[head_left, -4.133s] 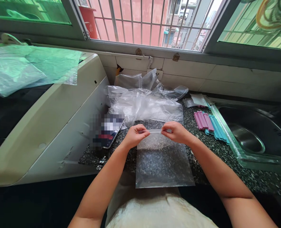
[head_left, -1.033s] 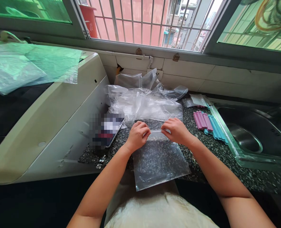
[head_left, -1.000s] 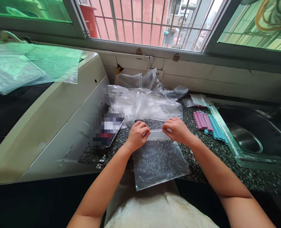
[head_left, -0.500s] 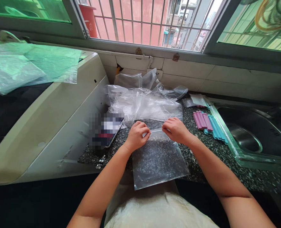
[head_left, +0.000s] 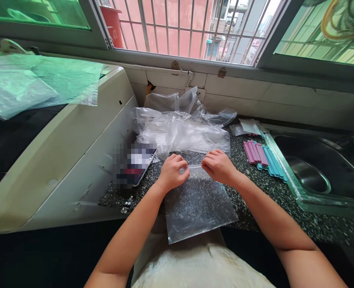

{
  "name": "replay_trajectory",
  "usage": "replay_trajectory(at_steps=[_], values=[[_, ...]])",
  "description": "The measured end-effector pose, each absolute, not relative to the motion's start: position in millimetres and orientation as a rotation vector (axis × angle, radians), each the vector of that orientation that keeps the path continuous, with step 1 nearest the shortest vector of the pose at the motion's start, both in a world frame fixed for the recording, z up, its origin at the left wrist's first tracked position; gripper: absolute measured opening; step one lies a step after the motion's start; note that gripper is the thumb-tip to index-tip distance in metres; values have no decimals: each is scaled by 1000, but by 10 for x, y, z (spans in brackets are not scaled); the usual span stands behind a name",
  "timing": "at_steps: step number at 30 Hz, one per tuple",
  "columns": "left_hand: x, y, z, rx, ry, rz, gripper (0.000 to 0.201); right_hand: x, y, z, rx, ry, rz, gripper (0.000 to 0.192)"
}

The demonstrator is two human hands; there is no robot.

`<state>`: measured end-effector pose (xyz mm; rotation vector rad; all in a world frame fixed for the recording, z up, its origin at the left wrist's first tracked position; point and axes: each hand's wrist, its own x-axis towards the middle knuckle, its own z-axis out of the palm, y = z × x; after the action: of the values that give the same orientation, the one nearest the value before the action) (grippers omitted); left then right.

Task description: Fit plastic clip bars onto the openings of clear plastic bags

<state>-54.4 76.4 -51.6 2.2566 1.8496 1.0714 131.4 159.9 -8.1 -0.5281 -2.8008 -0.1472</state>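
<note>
A clear plastic bag lies flat on the speckled counter, its near edge reaching past the counter's front edge. My left hand pinches the far edge of the bag near its left corner, thumb against fingers. At the right part of that same edge, my right hand has its fingertips closed on the plastic. A short stretch of the folded-looking edge runs between both hands. Beyond them spreads a loose heap of clear plastic bags.
Pink sealing clips and blue sealing clips lie right of my hands, beside a sink. A phone-like device, partly blurred out, lies left. A white appliance bounds the left side, carrying plastic sheets.
My right hand has shifted slightly left and toward me along the bag's edge. The bag has slid a little toward me. My left hand barely moved.
</note>
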Motion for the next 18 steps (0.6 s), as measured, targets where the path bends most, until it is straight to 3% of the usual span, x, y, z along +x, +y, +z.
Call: replay_trajectory(at_steps=[18], values=[[-551,795,-522,2346,1662,1123,15,1293,1586,-125,-481,-2742,-190,20]])
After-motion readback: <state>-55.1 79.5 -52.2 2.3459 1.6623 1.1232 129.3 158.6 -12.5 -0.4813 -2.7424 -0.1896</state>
